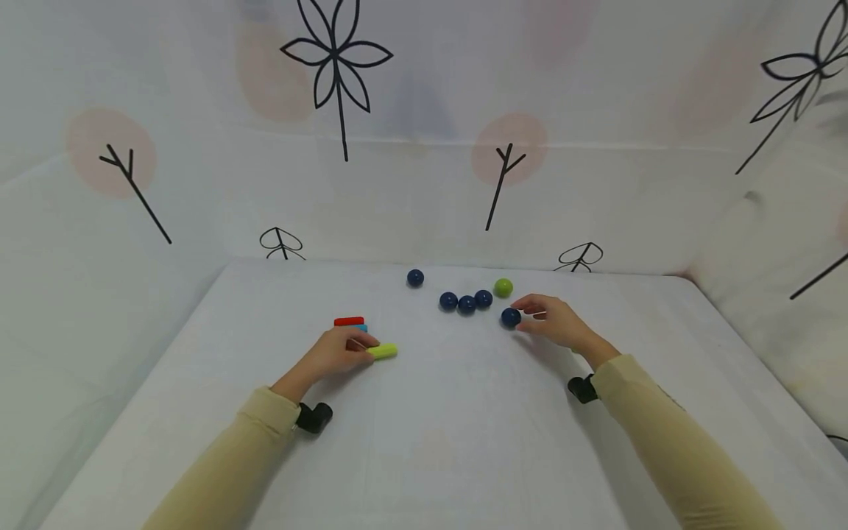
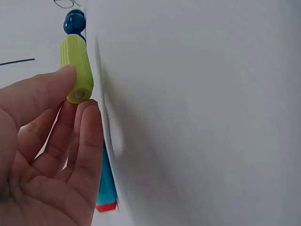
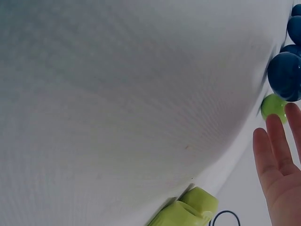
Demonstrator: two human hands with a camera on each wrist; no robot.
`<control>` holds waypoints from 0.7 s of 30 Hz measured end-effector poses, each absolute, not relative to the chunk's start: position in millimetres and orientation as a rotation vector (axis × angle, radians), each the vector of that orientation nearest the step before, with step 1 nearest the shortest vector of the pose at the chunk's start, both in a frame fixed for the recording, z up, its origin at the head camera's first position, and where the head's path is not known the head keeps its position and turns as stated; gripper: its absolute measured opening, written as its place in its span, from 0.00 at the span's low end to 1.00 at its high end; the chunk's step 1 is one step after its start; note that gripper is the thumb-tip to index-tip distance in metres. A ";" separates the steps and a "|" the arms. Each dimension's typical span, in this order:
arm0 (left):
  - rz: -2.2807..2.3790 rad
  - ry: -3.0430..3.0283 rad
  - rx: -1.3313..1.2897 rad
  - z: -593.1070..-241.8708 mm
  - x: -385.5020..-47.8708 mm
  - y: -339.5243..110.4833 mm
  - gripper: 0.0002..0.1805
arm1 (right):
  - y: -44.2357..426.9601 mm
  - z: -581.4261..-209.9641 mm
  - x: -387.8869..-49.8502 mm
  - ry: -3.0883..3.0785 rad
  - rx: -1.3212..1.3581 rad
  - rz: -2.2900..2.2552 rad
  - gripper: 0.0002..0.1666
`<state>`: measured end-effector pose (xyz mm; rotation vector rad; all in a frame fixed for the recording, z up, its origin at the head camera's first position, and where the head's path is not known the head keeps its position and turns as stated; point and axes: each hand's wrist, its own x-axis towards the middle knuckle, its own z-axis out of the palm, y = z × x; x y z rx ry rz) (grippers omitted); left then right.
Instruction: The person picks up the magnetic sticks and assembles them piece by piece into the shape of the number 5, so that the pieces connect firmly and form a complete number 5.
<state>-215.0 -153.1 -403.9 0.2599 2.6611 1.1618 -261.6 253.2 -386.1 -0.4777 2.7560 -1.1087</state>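
My left hand point(image 1: 341, 351) pinches a yellow-green magnetic rod point(image 2: 77, 66) between thumb and fingers, just above the white table. A round metal insert shows in the rod's near end. Behind this hand lie a red rod point(image 1: 349, 321) and a blue rod point(image 2: 107, 181), partly hidden. My right hand point(image 1: 553, 322) holds a dark blue ball point(image 1: 511, 317) at its thumb and index fingertips; its other fingers stretch out loosely. A green ball point(image 1: 503, 288) sits just beyond. To its left, several dark blue balls point(image 1: 467, 305) stand in a close row.
A lone dark blue ball point(image 1: 415, 277) lies near the table's back edge. Yellow-green pieces point(image 3: 186, 209) lie by the right wrist, mostly hidden in the head view. Printed white cloth point(image 1: 411, 199) hangs behind the table point(image 1: 430, 442).
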 end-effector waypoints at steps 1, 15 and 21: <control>1.174 2.656 0.275 -404.2 -215.2 -150.3 0.12 | 253.1 -386.3 -261.9 2.756 -0.489 -1.109 0.22; 1.201 2.572 0.394 -400.9 -217.6 -108.6 0.11 | 253.2 -388.3 -265.7 2.739 -0.489 -1.102 0.22; 1.181 2.535 0.429 -399.0 -219.7 -89.7 0.11 | 250.9 -389.5 -269.7 2.714 -0.416 -1.076 0.23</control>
